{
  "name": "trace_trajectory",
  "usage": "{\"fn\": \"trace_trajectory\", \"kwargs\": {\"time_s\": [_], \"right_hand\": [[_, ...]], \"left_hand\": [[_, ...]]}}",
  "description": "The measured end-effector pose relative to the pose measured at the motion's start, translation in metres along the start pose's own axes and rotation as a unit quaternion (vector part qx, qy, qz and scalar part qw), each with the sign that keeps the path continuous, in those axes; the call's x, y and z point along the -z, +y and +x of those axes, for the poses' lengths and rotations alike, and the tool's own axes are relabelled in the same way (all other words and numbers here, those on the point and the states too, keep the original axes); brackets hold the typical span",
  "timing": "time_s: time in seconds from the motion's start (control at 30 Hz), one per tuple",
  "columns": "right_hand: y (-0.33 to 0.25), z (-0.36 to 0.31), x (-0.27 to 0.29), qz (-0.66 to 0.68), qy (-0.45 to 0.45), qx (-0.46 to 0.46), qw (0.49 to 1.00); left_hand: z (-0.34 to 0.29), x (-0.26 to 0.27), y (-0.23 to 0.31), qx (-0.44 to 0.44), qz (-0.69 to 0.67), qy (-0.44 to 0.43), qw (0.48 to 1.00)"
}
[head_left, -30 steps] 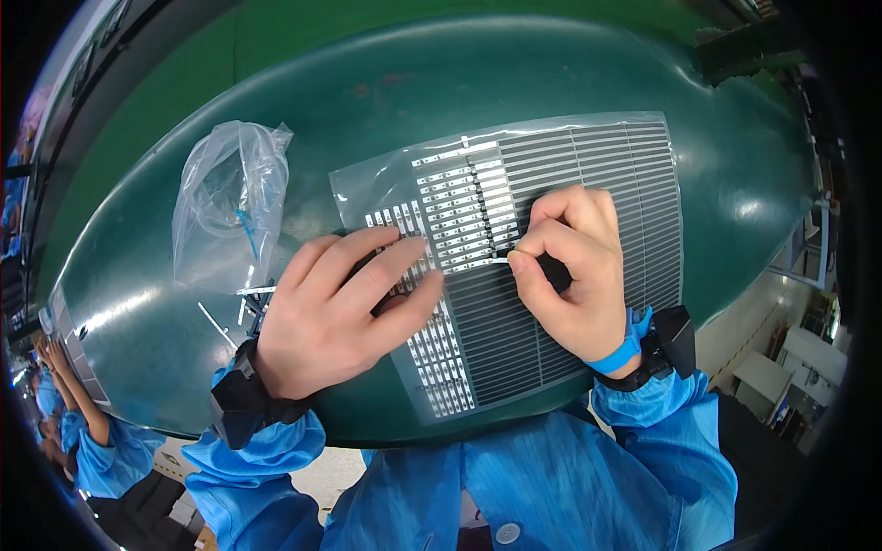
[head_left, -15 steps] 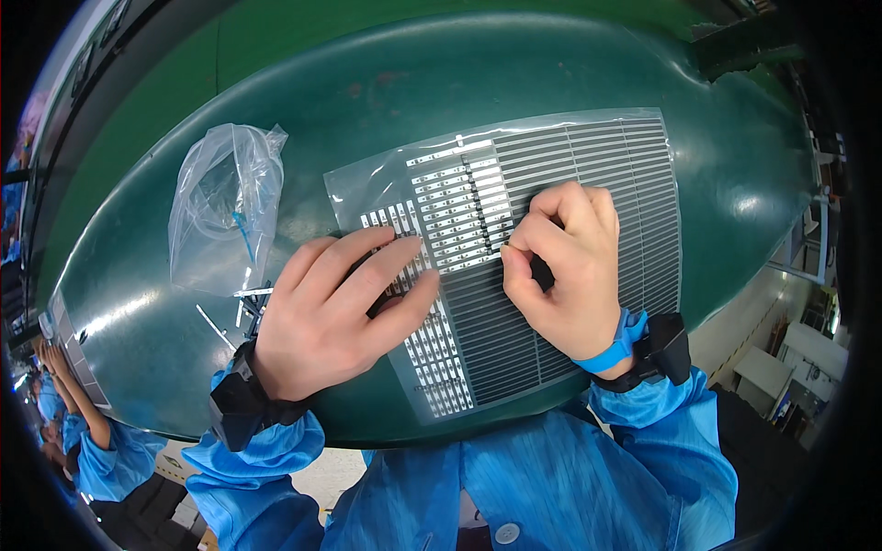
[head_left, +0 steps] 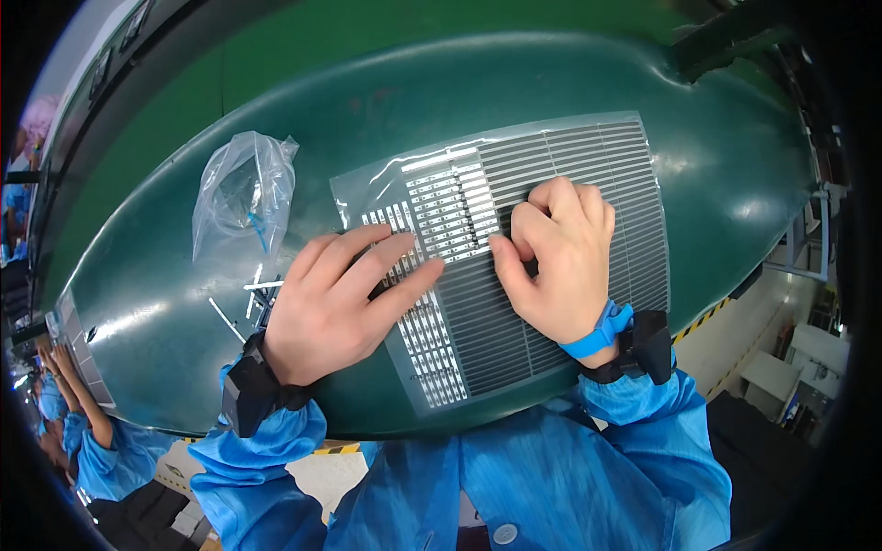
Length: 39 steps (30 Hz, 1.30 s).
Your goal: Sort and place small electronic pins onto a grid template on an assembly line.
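Note:
A clear plastic sheet [head_left: 367,191] lies on the green table, with dark parallel strips [head_left: 574,151] across its right part. White strips with small dark marks [head_left: 443,220] sit in rows at its middle, and another block of marked strips [head_left: 432,358] runs down its left part. My left hand [head_left: 326,308] rests palm down over that left block, fingers spread, hiding some strips. My right hand [head_left: 565,262] is over the dark strips, fingers curled. Its thumb tip touches the lower right end of the middle rows; whatever its fingertips hold is hidden.
A crumpled clear plastic bag [head_left: 243,197] with a blue piece lies at the left of the green table [head_left: 413,83]. Loose thin strips [head_left: 225,319] are scattered beside my left wrist. Another person's arms [head_left: 78,390] show at the far left edge.
My right hand has gone from a thumb-and-finger pinch to curled fingers with the thumb down at the strip's end. The left hand stays in place. The whole view has shifted slightly.

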State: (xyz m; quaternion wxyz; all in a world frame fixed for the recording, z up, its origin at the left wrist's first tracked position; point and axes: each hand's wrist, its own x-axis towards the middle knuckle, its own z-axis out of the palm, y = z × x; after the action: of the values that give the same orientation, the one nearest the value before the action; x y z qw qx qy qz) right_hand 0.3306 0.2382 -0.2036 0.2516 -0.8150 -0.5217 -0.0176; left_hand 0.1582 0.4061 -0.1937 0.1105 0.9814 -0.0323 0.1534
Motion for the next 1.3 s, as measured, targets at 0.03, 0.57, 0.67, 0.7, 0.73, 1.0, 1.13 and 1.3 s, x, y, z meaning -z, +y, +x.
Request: {"fn": "trace_trajectory", "kwargs": {"time_s": [0.03,0.57,0.67,0.7,0.73,1.0,1.13,1.3], "right_hand": [[0.003,-0.001,-0.001,0.015,0.008,-0.006,1.0],[0.006,-0.005,-0.001,0.074,0.016,-0.021,0.997],[0.008,-0.005,-0.002,0.086,0.035,-0.025,0.995],[0.007,-0.004,-0.002,0.096,0.043,-0.023,0.994],[0.008,-0.004,-0.002,0.095,0.039,-0.025,0.994],[0.007,-0.004,-0.004,0.091,0.043,-0.019,0.995],[0.007,-0.004,-0.005,0.088,0.044,-0.016,0.995],[0.007,-0.005,-0.006,0.091,0.049,-0.014,0.995]], "left_hand": [[0.0,0.001,0.001,-0.002,0.004,0.002,1.0],[-0.02,0.053,0.028,0.195,-0.006,0.031,0.98],[-0.053,0.065,0.016,0.356,-0.004,0.058,0.933],[-0.059,0.072,0.016,0.406,-0.023,0.08,0.91],[-0.065,0.078,0.015,0.412,-0.014,0.081,0.908],[-0.115,0.08,-0.02,0.488,0.006,0.056,0.871],[-0.112,0.077,-0.031,0.524,-0.043,0.009,0.85],[-0.123,0.075,-0.045,0.511,-0.069,-0.016,0.856]]}}
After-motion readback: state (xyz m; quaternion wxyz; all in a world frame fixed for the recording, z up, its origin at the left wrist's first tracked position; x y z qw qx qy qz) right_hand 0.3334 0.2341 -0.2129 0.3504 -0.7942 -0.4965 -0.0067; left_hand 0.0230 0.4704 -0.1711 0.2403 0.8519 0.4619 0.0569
